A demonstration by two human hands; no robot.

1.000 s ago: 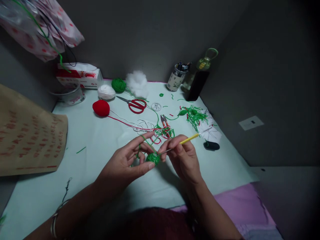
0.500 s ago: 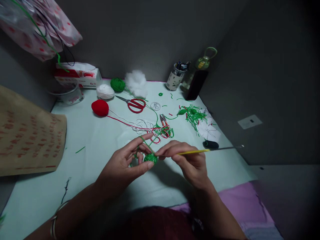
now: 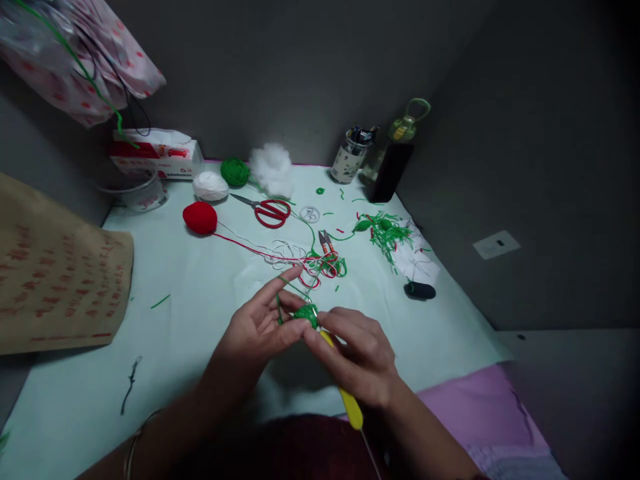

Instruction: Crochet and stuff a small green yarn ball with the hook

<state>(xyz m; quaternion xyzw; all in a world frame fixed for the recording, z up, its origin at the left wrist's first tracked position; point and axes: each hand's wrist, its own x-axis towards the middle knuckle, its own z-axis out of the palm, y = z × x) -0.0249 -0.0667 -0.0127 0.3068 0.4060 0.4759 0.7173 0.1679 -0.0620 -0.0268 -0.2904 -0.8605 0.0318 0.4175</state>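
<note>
Pinched between the thumb and fingers of my left hand [image 3: 263,320] is a small, rounded piece of green crocheted yarn [image 3: 305,313]. My right hand [image 3: 357,350] is closed around a slim metal crochet hook with a yellow handle [image 3: 351,408], thumb and forefinger bearing in close to the work. From where I watch, the piece sits above the middle of the table spread with pale cloth [image 3: 200,280], the hook's metal end at its right edge. Whether a loop sits in the notch is too small for me to tell.

A thin green working strand [image 3: 296,288] runs from my raised left forefinger to the top of the piece. For a clean stitch I would hold that finger high so the strand is lightly taut, and set the left pinch just under the stitch without squashing it. I judge that a small wrist turn, notch facing the work, would draw yarn through best; a hard tug could split the fibres or choke the loop. Beyond my hands lies a loose tangle of red, white and green yarn [image 3: 325,267], so I'd feed slack gently to avoid a snag.
</note>
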